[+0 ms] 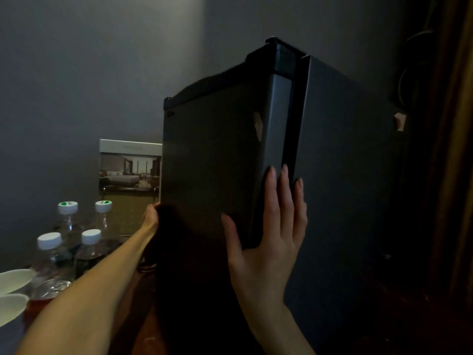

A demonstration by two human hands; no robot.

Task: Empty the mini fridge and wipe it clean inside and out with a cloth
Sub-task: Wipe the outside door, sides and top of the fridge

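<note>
The mini fridge (217,162), door closed, stands right of the water bottles (67,216). The left hand (151,217) grips its far left edge. The right hand (266,242) presses flat, fingers straight, against its near corner.

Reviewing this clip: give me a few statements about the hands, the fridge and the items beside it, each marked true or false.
1. The right hand lies flat, fingers straight, against the mini fridge. True.
2. Four bottles stand left of the fridge. True.
3. The bottles have their caps off. False: each one wears a white cap.
4. The right hand grips a cloth. False: it holds nothing and only presses on the fridge's front corner.
5. The left hand rests on the bottles. False: it reaches past them to the fridge's lower left edge.
6. A picture card showing a bedroom stands behind the bottles. True.
</note>
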